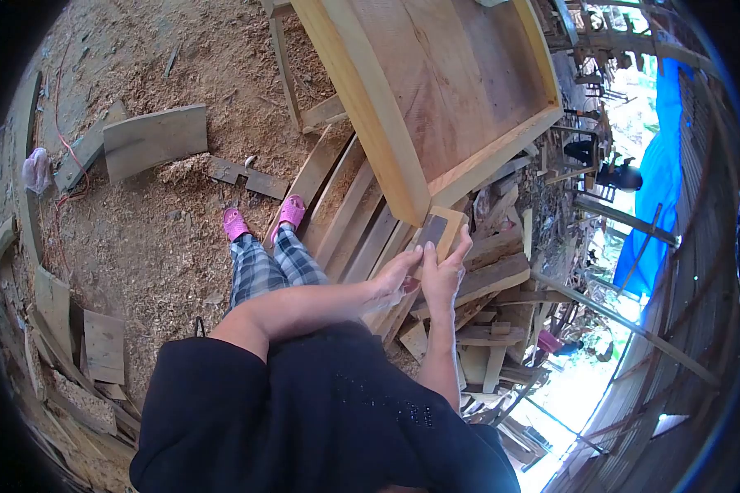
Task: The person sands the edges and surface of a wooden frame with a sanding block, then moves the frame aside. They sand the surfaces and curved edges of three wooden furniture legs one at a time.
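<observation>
A small pale wooden block with a dark grey strip on its face is held between both hands, close to the near corner of a large wooden panel with a raised light frame. My left hand is closed at the block's lower left side, its thumb by the dark strip. My right hand grips the block from below and the right, with its thumb against the lower edge. Whether the block touches the frame's corner cannot be made out.
Long boards lie beside my feet in pink clogs. Stacked timber is at the right of my hands. Wood shavings and loose planks cover the ground at the left. A blue tarp hangs at the far right.
</observation>
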